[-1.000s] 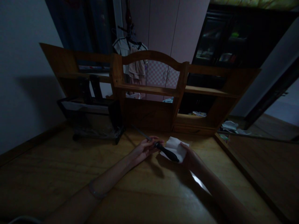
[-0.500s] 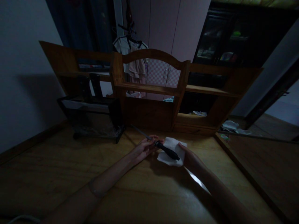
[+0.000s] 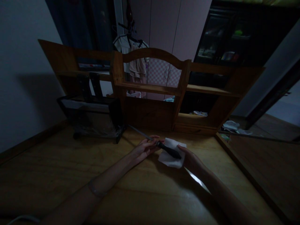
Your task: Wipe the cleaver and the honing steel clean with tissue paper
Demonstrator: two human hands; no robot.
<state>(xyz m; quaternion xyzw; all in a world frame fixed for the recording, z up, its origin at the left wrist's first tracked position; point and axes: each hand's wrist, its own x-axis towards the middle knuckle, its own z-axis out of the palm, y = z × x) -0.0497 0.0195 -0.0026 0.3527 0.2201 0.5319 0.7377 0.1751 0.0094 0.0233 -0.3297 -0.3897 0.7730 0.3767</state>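
Note:
A honing steel [image 3: 170, 151] with a black handle and a thin grey rod is held slantwise above the table, its tip pointing to the far left. My left hand [image 3: 144, 149] is closed around the rod close to the handle. Under the handle lies a white tissue or cloth [image 3: 169, 161]; I cannot tell which. My right hand [image 3: 188, 155] grips its right edge, thumb on top, the other fingers hidden beneath. The handle's butt end is near the right thumb. Left of the hands stands a dark knife block [image 3: 98, 120] with two black-handled knives [image 3: 95, 83] upright in it.
The wooden table [image 3: 131, 193] carries a wooden shelf unit [image 3: 150, 89] along its back edge. A white cable [image 3: 22, 217] shows at the lower left. Beyond the shelf hang clothes [image 3: 134, 57] on a rack, before pink cupboard doors [image 3: 161, 28].
The steel's tip has shifted slightly left, and its butt end has moved a little right and up over the white piece. Both hands keep their holds.

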